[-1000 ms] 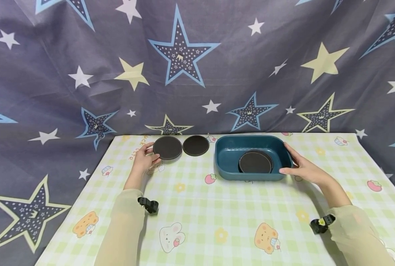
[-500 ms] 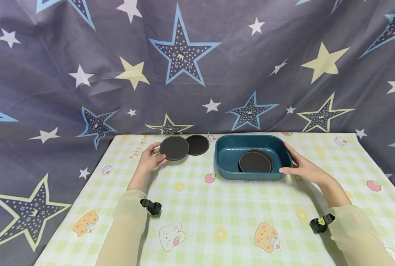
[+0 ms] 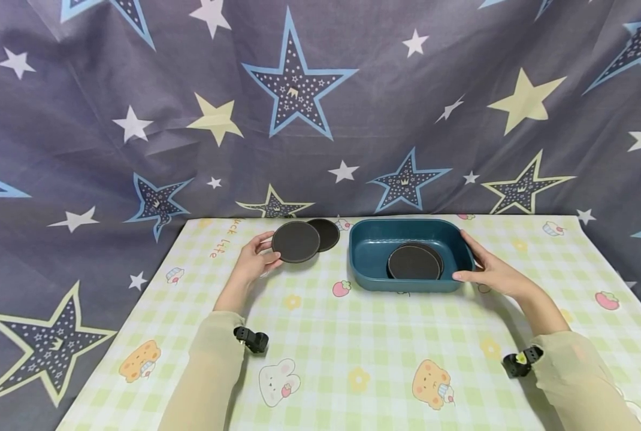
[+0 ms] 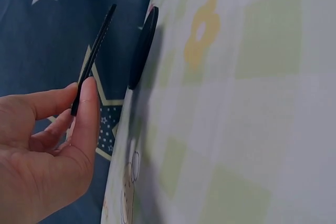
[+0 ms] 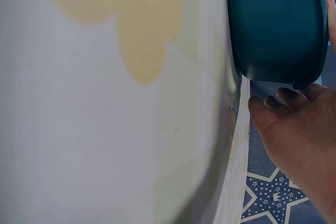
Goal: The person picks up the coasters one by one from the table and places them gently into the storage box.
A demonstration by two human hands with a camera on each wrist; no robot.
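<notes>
My left hand (image 3: 257, 257) pinches a round black coaster (image 3: 296, 242) at its left edge, thumb on one face and fingers on the other. The left wrist view shows this coaster (image 4: 95, 56) raised above the cloth and tilted. A second black coaster (image 3: 327, 233) lies behind it on the table, partly covered in the head view. To the right stands a teal rectangular dish (image 3: 377, 285) with black coasters (image 3: 414, 263) stacked inside, slightly offset. My right hand (image 3: 495, 274) grips the dish's right end, the thumb at the front corner; in the right wrist view, fingers reach under its lip.
A checked tablecloth (image 3: 320, 347) with printed cartoon figures covers the table. Behind the table's back edge hangs a dark curtain (image 3: 320, 161) patterned with stars. Black wrist cameras are strapped to both sleeves.
My left hand has moved right and slightly nearer with its coaster, which now overlaps the second coaster in the head view. My right hand and the dish have stayed still.
</notes>
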